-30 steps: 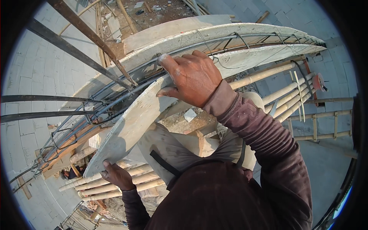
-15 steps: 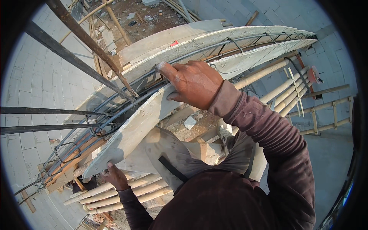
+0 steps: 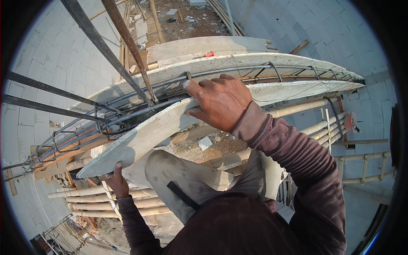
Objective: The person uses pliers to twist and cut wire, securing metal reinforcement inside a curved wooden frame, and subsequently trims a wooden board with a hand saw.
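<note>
A long, pale grey board (image 3: 142, 136) stands on edge along the near side of a steel reinforcement cage (image 3: 168, 97). My right hand (image 3: 221, 102) is closed over its upper edge, thumb on the near face and fingers toward the cage bars. Lower left, my left hand (image 3: 117, 182) grips the board's bottom edge close to its pointed end, with the thumb up on the face. A second pale board (image 3: 297, 90) runs on to the right; my right hand hides where the two meet. Behind the cage stands a far board (image 3: 255, 60).
Dark steel bars (image 3: 91, 38) rise from the cage at upper left. Bamboo poles (image 3: 140, 203) lie below on the left, and more poles (image 3: 325, 131) on the right. A red-ended object (image 3: 209, 54) rests on the far panel (image 3: 238, 43). Block walls (image 3: 289, 25) surround the work.
The whole view has turned and shifted slightly. Both hands keep hold of the board, and my left thumb now shows higher on its face.
</note>
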Tool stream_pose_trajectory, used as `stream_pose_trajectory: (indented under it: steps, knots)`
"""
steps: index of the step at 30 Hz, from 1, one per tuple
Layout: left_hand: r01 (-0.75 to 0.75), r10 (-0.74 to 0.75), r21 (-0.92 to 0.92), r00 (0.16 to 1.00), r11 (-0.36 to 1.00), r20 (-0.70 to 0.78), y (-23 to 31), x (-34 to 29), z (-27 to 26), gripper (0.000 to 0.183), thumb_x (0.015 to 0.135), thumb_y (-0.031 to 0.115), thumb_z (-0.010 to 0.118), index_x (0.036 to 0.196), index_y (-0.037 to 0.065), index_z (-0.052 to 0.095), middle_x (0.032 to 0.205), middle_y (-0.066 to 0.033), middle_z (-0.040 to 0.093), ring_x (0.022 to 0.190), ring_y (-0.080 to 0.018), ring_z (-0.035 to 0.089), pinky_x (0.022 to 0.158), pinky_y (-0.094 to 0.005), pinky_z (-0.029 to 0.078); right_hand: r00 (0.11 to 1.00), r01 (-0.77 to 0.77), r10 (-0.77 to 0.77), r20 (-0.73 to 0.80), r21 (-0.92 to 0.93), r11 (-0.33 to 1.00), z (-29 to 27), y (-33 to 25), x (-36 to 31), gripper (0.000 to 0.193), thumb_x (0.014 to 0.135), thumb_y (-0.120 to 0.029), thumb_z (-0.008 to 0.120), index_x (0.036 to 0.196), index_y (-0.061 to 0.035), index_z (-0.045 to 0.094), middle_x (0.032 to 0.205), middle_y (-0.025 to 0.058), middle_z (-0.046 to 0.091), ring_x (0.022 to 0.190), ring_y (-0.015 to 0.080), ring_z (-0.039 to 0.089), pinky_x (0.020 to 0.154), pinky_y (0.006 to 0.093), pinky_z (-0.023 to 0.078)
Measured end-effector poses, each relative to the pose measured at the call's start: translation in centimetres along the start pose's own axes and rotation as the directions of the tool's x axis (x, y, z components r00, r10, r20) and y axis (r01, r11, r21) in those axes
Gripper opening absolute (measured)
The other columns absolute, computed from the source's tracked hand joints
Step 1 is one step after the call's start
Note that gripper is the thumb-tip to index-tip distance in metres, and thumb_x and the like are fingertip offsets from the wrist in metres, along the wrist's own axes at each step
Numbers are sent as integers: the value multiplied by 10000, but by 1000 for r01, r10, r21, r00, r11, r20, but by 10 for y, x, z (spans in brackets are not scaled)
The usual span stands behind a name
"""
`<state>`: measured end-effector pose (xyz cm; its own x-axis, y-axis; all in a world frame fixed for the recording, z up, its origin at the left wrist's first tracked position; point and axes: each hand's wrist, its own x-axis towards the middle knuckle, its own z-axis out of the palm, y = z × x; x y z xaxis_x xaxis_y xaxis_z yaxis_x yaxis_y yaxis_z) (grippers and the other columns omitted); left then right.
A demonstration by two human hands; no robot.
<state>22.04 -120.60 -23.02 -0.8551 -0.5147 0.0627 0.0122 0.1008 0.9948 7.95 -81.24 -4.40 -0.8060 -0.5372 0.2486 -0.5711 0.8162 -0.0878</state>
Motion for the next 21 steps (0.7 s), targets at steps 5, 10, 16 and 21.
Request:
stream_pose_trajectory:
  steps: [5, 10, 16, 21]
  knots:
    - [32, -31, 18, 995, 999, -91, 10, -33, 3, 623, 898, 194, 854, 1348, -78, 520, 1299, -139, 619, 1177, -218, 580, 1075, -375, 442, 1000, 4, -5, 5, 63, 998, 1, 0, 2, 356, 814, -356, 818, 1017, -99, 678, 811, 129, 755, 767, 326, 757, 761, 439, 588]
    - [79, -69, 28, 963, 997, -262, 20, -75, 17, 553, 900, 206, 853, 1258, -99, 563, 1233, -149, 641, 1118, -202, 589, 1034, -362, 463, 1000, 23, -24, 16, 58, 998, -1, 1, 3, 332, 829, -356, 809, 1004, -98, 694, 816, 146, 758, 766, 329, 757, 751, 438, 589]
    - [39, -10, 64, 913, 997, -407, 38, -124, 48, 582, 899, 275, 863, 1231, -113, 585, 1207, -168, 645, 1029, -217, 623, 969, -365, 506, 994, -11, 5, 109, 50, 999, 1, 4, 3, 484, 856, -431, 788, 1213, -129, 669, 884, 146, 756, 825, 373, 743, 726, 496, 573]
    - [88, -74, -6, 797, 996, -600, 61, -155, 77, 566, 867, 287, 899, 1168, -95, 609, 1132, -166, 682, 990, -212, 631, 926, -351, 520, 993, -13, 5, 119, 65, 998, -1, 3, 5, 509, 851, -422, 795, 1255, -134, 682, 900, 165, 765, 865, 375, 749, 751, 497, 579]
